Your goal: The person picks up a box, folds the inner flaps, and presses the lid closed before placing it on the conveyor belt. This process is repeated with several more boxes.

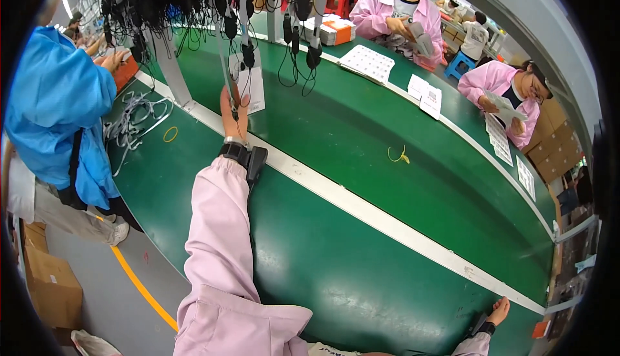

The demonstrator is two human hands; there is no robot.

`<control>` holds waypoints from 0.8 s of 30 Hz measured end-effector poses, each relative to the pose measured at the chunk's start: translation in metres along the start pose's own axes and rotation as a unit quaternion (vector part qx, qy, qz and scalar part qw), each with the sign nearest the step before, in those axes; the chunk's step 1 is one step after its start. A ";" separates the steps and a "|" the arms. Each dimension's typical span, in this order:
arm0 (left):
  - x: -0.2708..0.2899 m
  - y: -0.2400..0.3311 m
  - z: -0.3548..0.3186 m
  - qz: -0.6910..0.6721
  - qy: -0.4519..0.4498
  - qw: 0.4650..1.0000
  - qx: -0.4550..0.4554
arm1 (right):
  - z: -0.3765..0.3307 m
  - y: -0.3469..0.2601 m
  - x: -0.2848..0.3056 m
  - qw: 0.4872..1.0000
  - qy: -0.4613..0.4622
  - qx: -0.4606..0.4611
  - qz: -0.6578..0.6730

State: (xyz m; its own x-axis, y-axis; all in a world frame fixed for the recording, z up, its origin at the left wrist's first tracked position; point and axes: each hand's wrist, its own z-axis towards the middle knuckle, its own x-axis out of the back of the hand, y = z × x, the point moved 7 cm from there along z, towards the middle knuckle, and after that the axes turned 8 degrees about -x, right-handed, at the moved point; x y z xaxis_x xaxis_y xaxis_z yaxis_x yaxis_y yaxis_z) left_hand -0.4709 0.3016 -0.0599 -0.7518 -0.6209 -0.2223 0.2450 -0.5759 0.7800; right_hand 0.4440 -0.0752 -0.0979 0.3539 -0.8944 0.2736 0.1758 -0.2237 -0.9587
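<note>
My left hand (234, 114) reaches far forward, its wrist over the white divider strip. Hanging cords cover part of its fingers, which appear closed at the left edge of a flat white card (256, 92). A black band and a black device (256, 164) sit at that wrist. Around and above the hand hangs a dense bunch of black corded devices (302, 6). At the lower right, my right hand (498, 311) rests over the near green surface by the divider, fingers curled. Whatever those fingers hold, if anything, is too small to make out.
A white strip (361, 206) divides the green worktop (336, 278). A yellow tie (402, 156) and a yellow rubber band (170, 134) lie on it, with white straps (135, 120) leftward. A person in blue (61, 111) stands left; two people in pink work across.
</note>
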 end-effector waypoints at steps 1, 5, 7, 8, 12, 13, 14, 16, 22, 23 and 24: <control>-0.001 0.004 0.007 0.057 -0.011 0.997 -0.056 | -0.006 0.001 -0.002 1.000 0.001 -0.001 -0.005; -0.006 0.008 0.022 0.149 -0.022 0.973 -0.177 | -0.031 -0.007 -0.022 1.000 -0.006 0.000 0.000; -0.004 0.008 0.024 0.126 0.004 0.973 -0.192 | -0.041 -0.014 -0.032 1.000 -0.012 0.009 -0.005; -0.006 0.011 0.026 0.117 -0.003 0.974 -0.196 | -0.046 -0.017 -0.037 1.000 -0.023 0.017 -0.012; -0.016 0.055 0.014 0.269 -0.021 0.929 -0.252 | -0.058 -0.022 -0.052 0.999 -0.029 0.014 0.020; -0.024 0.080 0.001 0.281 -0.010 0.914 -0.294 | -0.061 -0.026 -0.055 0.999 -0.033 0.023 0.034; -0.030 0.111 -0.012 0.294 0.003 0.895 -0.335 | -0.065 -0.031 -0.060 0.998 -0.039 0.032 0.047; -0.053 0.157 -0.043 0.286 -0.058 0.884 -0.365 | -0.070 -0.033 -0.067 0.996 -0.037 0.036 0.066; -0.115 0.239 -0.177 0.117 -0.286 0.895 -0.322 | -0.152 -0.085 -0.161 0.974 -0.201 0.040 0.101; -0.124 0.250 -0.200 0.091 -0.323 0.895 -0.293 | -0.170 -0.090 -0.183 0.958 -0.266 0.064 0.085; -0.129 0.262 -0.219 0.090 -0.332 0.893 -0.289 | -0.193 -0.102 -0.203 0.939 -0.324 0.090 0.079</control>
State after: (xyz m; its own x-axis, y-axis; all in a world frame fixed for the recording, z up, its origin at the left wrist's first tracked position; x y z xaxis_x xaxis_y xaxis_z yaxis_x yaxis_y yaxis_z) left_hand -0.1755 0.1145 0.0456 -0.8186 -0.3894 0.4222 0.5297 -0.7959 0.2930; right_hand 0.1773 0.0545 -0.0708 0.8624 -0.4754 0.1740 0.2049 0.0135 -0.9787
